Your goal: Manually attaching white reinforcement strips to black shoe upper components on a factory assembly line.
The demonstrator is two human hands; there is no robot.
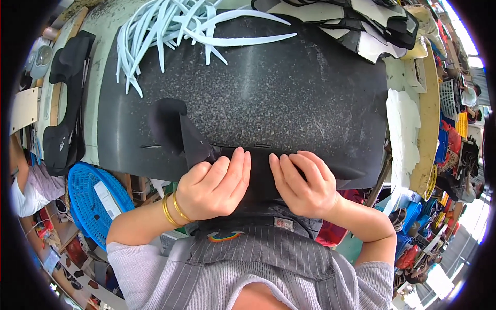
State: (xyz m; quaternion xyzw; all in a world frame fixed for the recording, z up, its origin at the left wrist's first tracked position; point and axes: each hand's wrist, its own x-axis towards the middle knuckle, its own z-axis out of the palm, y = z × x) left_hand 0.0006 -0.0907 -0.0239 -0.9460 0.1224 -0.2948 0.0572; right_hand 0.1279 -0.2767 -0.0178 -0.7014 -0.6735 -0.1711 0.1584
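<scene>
A soft black fabric piece (195, 142) lies along the near edge of the dark, speckled work mat (268, 98). One end of it stands up and curls over to the left. My left hand (219, 186) is closed on its upper edge, fingertips pressed together. A short gap to the right, my right hand (306, 185) pinches the same edge, with thumb and fingers bent over it. The part between the hands hangs toward my striped apron (258, 250); my fingers hide much of the rest.
Pale blue curved strips (170, 28) are heaped at the far left of the mat. Cut black-and-white pieces (374, 33) pile at the far right. Black shaped pieces (64, 119) lie left, above a blue basket (93, 206). White scalloped sheets (404, 129) sit right. Another person (39, 188) is at far left.
</scene>
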